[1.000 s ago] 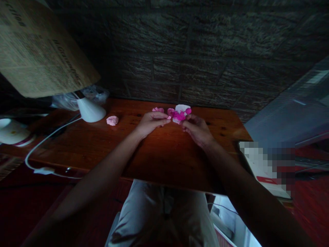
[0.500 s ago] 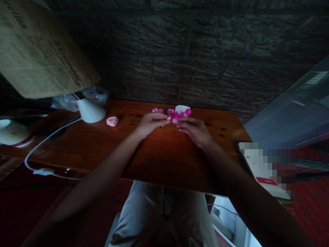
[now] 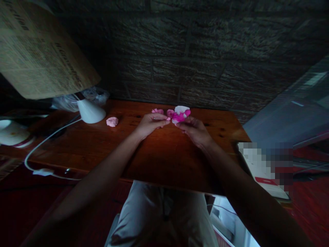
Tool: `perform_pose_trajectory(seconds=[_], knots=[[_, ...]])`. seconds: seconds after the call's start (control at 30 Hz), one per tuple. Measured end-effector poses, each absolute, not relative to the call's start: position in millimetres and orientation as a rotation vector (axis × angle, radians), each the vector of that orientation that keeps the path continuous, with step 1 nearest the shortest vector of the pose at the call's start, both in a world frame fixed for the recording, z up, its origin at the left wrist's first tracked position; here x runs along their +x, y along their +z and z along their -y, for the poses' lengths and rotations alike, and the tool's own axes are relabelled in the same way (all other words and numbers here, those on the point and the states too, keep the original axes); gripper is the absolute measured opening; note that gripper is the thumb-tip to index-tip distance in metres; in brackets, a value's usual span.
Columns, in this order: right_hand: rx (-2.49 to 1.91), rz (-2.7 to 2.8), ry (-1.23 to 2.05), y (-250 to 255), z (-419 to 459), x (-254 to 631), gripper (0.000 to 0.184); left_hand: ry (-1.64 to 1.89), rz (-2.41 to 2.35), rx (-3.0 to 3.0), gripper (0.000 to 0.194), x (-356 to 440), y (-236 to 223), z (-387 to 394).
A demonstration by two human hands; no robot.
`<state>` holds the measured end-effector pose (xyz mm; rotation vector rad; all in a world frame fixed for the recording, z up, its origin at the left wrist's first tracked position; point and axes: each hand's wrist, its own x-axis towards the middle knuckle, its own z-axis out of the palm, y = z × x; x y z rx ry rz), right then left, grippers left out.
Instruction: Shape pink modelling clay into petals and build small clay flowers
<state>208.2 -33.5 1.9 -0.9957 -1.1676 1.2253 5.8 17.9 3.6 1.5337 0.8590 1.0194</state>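
Note:
My left hand (image 3: 151, 124) is closed, with a small pink piece (image 3: 168, 119) pinched between thumb and fingertips; it may be clay or a petal. Across a narrow gap, my right hand (image 3: 195, 131) has its thumb and fingers pressed together, and what they hold is too small to make out. Just beyond the right fingertips lie bright magenta pieces (image 3: 181, 117) resembling petals, on or against a white piece (image 3: 182, 109). Two pink ruffled clumps, one behind the left fingers (image 3: 157, 111) and another beside the magenta pieces (image 3: 170, 113), sit on the wooden table (image 3: 164, 154).
To the left are a pale pink crumpled clump (image 3: 112, 121), a lamp with a white base (image 3: 91, 111) and printed shade (image 3: 46, 55), its white cord (image 3: 38, 145), and a white cup (image 3: 12, 133). A stone wall (image 3: 167, 37) stands behind; a partly blurred-out flat object (image 3: 264, 171) lies right.
My right hand has shifted slightly, its fingers drawing down from the magenta pieces so that more of them shows. The left hand stays almost still with its pink piece.

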Motion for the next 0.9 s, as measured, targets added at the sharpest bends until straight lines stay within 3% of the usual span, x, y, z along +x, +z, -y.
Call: perform_pose_trajectory(seconds=[0.9], knots=[[-1.062,1.213,1.279,0.7,35.1,208.4,0.025,1.03,-0.84,1.528,0.026,4.8,3.1,-19.0]])
